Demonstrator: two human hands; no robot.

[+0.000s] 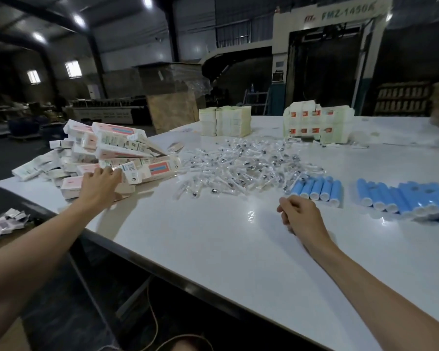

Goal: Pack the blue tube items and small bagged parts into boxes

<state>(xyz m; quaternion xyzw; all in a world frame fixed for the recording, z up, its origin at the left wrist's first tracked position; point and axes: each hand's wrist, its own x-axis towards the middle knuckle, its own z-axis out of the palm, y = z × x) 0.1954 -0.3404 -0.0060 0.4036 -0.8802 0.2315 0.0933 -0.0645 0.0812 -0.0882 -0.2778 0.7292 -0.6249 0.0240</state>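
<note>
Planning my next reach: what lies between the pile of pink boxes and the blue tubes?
The heap of small bagged parts spreads across the table there, seen in the head view.

Bench (pixel 213 249): a white, glossy top with a dark edge.
My left: a loose pile of pink-white boxes (pixel 117 153).
Middle: small bagged parts (pixel 243 165), spread in a wide heap.
My right: blue tubes (pixel 317 190) lying side by side, just beside the heap; a second row (pixel 403 198) lies further right.
Far side: two stacks of flat cartons (pixel 224 121).
</note>
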